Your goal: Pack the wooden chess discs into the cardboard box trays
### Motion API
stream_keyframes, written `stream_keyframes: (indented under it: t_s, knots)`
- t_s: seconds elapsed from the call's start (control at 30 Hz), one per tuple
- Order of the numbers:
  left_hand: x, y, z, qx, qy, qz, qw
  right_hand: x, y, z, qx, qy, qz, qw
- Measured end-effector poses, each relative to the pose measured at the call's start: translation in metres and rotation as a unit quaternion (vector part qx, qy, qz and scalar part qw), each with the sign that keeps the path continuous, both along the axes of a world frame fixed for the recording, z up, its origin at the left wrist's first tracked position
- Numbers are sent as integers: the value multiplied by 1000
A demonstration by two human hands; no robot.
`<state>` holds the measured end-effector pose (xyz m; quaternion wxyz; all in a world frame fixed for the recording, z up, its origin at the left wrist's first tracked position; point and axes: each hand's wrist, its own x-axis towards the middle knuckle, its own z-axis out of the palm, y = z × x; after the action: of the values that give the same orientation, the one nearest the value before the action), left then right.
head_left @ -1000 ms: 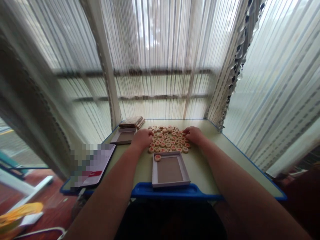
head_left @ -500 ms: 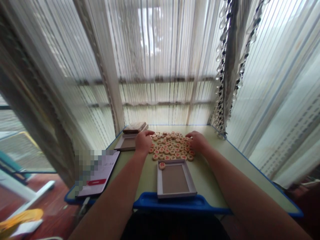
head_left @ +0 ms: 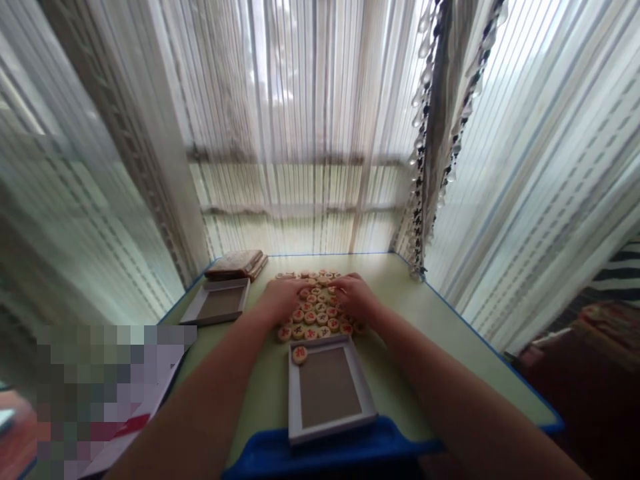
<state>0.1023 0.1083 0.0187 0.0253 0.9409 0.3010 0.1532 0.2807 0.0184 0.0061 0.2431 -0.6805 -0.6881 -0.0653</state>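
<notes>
Nearest, a shallow box tray holds one red-marked xiangqi piece in its far-left corner. Just beyond, more xiangqi pieces lie spread on the worktop, between left hand and right hand. Both have fingers partly curled at the pieces; any grip can't be made out. Low, gentle fingertips should avoid piling them up.
</notes>
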Motion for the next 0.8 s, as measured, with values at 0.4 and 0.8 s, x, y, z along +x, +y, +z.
stream_keyframes:
  t_s: [0.4, 0.8]
  knots:
    - [-25, 6, 8, 77, 50, 224, 970, -26, 47, 28, -73, -90, 30, 993]
    - [-27, -1, 23, 25, 51, 276, 960, -27, 53, 11, -55, -102, 25, 993]
